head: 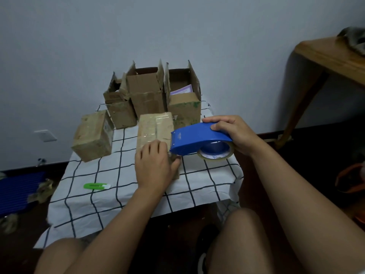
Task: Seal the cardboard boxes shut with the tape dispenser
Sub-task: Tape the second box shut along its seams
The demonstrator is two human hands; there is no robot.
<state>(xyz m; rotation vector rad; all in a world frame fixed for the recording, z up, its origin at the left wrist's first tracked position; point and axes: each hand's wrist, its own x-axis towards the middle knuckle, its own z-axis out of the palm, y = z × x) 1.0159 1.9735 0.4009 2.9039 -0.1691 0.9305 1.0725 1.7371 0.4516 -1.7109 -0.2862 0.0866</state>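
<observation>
Gripping the blue tape dispenser with your right hand, fingers curled; your left hand presses flat, fingers together, on the taped box.

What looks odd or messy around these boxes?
Crumpled brownish scraps lie on the floor left of the table. The three open boxes at the back have ragged, torn flap edges. Otherwise nothing stands out.

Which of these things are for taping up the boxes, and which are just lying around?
For the job:
- blue tape dispenser, held in the right hand
- box under the left hand, taped on top
- closed box to the left
- three open boxes at the back

Just lying around:
- green cutter
- wooden table
- checked cloth
</observation>
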